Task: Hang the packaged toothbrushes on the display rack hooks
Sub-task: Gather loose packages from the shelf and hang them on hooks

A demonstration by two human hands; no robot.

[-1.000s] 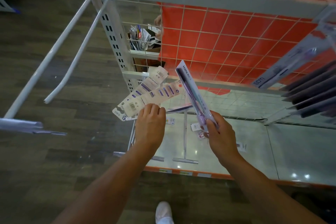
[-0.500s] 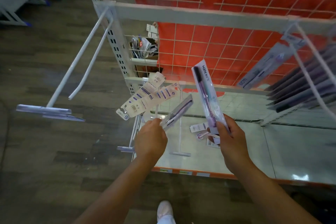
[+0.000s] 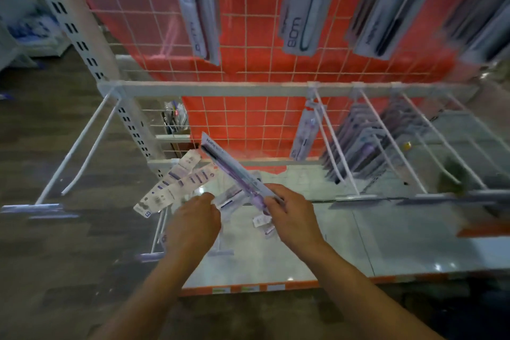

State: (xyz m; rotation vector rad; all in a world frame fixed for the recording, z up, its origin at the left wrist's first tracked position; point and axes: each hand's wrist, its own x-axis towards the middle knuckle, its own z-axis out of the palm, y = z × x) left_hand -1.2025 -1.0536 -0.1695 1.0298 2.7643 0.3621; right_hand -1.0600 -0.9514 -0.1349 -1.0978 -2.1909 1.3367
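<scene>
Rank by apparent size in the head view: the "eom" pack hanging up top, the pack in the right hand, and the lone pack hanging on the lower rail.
1. "eom" pack, largest, though nearness to the camera inflates it.
2. Pack in the right hand.
3. Lone pack on the lower rail, smallest, though farthest away.

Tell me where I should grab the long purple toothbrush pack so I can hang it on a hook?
Probably hold the purple toothbrush pack by its lower end, from below, as the right hand does. It is long, flat and tilted, its top pointing up at the rack, so a low grip leaves the top free to slide onto a hook.
</scene>
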